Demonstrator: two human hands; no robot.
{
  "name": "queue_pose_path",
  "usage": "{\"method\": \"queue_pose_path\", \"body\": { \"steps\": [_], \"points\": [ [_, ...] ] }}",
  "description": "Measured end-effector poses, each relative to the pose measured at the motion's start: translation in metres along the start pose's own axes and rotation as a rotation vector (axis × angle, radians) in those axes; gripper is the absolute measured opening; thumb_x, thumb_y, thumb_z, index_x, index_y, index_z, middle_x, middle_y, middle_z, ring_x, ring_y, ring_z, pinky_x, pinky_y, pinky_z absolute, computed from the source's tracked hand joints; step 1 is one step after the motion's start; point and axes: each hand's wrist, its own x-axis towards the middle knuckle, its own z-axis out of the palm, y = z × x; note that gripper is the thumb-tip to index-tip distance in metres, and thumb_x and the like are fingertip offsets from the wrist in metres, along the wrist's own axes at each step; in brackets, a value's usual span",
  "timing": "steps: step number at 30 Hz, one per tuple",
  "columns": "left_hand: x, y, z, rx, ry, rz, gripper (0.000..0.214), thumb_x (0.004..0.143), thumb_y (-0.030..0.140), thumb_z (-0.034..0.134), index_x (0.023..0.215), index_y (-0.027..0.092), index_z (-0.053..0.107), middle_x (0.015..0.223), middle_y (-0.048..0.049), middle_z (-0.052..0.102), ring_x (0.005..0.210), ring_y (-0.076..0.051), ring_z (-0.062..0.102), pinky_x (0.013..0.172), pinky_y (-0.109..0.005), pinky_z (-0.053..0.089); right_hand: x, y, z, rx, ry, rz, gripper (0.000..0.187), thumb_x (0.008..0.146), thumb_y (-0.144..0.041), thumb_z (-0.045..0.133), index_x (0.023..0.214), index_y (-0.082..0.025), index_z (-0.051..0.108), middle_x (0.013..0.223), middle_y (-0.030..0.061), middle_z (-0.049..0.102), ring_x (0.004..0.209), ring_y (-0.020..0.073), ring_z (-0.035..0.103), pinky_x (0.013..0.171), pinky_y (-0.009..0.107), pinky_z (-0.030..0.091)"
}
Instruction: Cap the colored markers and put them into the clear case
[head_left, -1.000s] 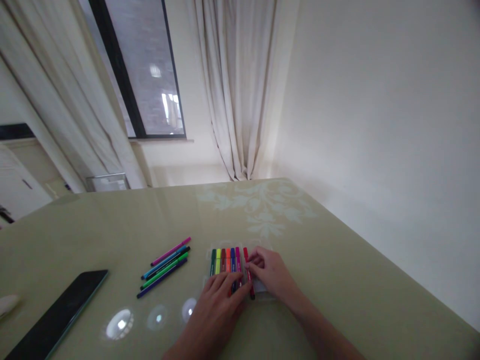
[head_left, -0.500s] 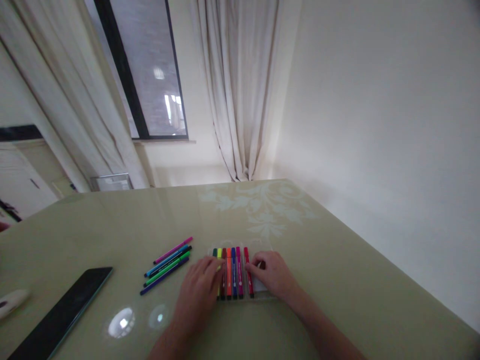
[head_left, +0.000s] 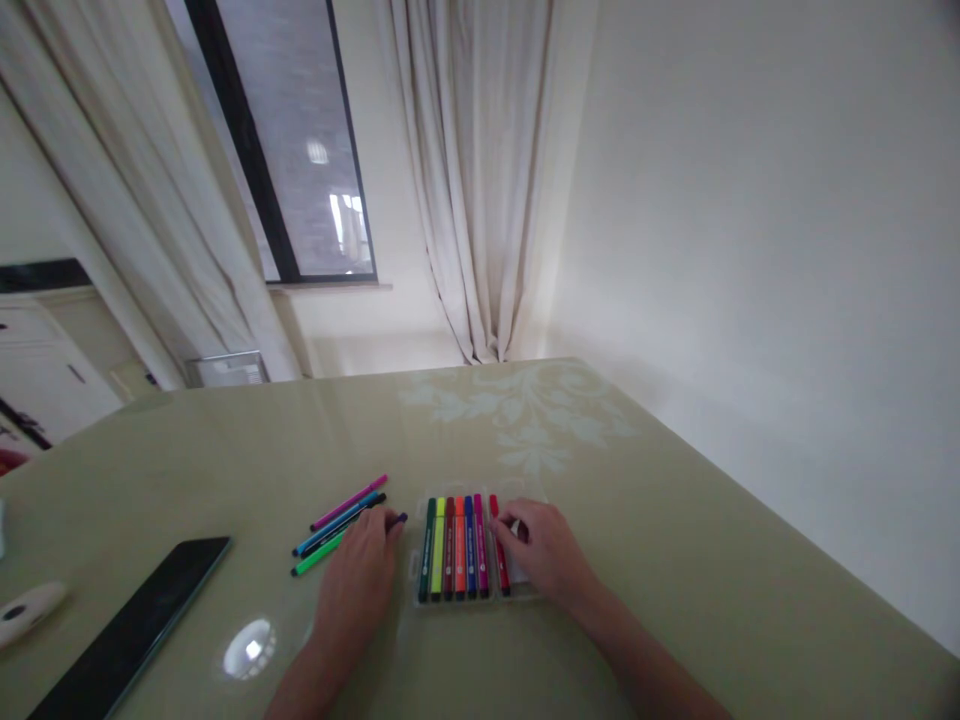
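My left hand (head_left: pixel 360 565) is closed around a dark purple-blue felt-tip pen (head_left: pixel 401 518), whose end pokes out past the fingertips. Beside that hand, several loose pens lie on the table, among them a pink pen (head_left: pixel 349 503), a light blue pen (head_left: pixel 334 526) and a green pen (head_left: pixel 319 555) partly covered by the hand. A clear plastic case (head_left: pixel 414 570) lies open, with a row of coloured pens in its left half. My right hand (head_left: pixel 547 545) rests over the case's right half, thumb and fingers pinched on a red pen (head_left: pixel 502 560) there.
At the left on the green-topped table (head_left: pixel 480 670) lie a black tablet-like device (head_left: pixel 135 630) and a white oval object (head_left: pixel 30 612). A wall (head_left: pixel 787 350) runs along the right edge; curtains (head_left: pixel 480 180) and a window stand beyond the far edge.
My left hand has moved left from the pen case to the loose pens, and the dark purple-blue pen is now in its fingers. My right hand has stayed at the red pen.
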Motion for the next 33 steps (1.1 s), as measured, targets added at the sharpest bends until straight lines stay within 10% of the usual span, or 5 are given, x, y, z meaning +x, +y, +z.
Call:
{"method": "queue_pose_path", "body": {
  "steps": [11,33],
  "points": [
    [-0.018,0.054,-0.003,-1.119,-0.146,-0.127,0.042,0.084,0.049,0.074,0.111,0.022,0.058,0.107,-0.0055,0.073,0.092,-0.025,0.074,0.079,-0.038,0.062,-0.011,-0.025,0.003,0.530,-0.230,-0.027,0.023,0.089,-0.041,0.073,0.087,-0.019,0.078,0.073,-0.0011,0.067,0.062,0.0118,0.052,0.057,0.023,0.035],
    [-0.024,0.051,0.023,-1.128,-0.167,-0.090,0.041,0.082,0.054,0.077,0.101,0.020,0.061,0.084,-0.0017,0.073,0.073,-0.019,0.070,0.064,-0.028,0.058,-0.013,-0.018,0.004,0.941,-0.435,0.151,0.039,0.076,-0.044,0.085,0.100,-0.018,0.069,0.080,0.0007,0.071,0.070,0.0133,0.065,0.064,0.023,0.050]
  ]
}}
